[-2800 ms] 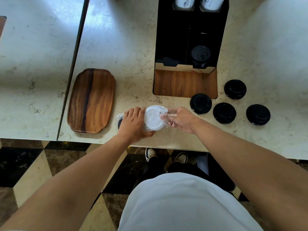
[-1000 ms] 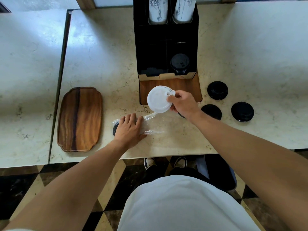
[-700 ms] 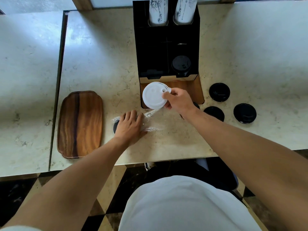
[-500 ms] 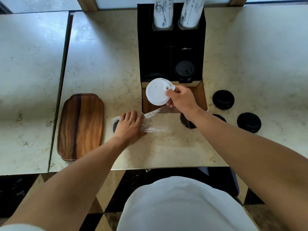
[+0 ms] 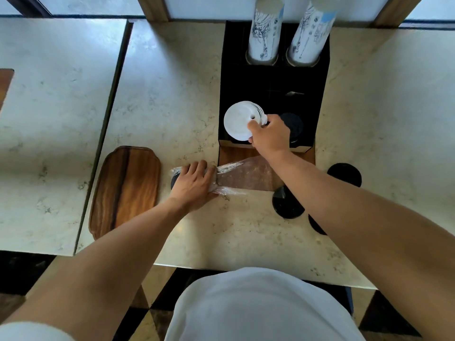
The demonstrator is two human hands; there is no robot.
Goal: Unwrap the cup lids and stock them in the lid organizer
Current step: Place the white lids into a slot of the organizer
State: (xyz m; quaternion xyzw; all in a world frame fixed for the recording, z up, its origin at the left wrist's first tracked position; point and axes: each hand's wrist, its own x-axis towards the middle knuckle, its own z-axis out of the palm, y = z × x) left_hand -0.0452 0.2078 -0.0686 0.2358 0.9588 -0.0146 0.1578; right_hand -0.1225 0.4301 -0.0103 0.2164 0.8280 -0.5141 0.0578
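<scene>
Step in hand: stocking, not unwrapping. Right hand (image 5: 269,134) up at the black organizer (image 5: 273,82), fingers pinched on the edge of a stack of white lids (image 5: 240,120) (looks like several nested, count unclear). Stack tilted, face toward camera, over the front left slot; seated in it or just above, can't tell. Black lid (image 5: 293,124) already in the front right slot, partly behind the hand.

Left hand (image 5: 194,184) flat on the emptied plastic wrap (image 5: 242,178), fingers straight and together, pinning it to the counter (image 5: 172,94). Dark lid edge showing under the palm.

Next move, as a guess: level the stack, line up with the left slot, lower, release. Needs a square drop so nothing catches the slot wall.

Remaining: loose black lids (image 5: 286,205) on the counter by the right forearm, not stocked yet. Wooden tray (image 5: 126,188) to the left, unused. Two cup sleeves (image 5: 264,33) at the organizer's back.
</scene>
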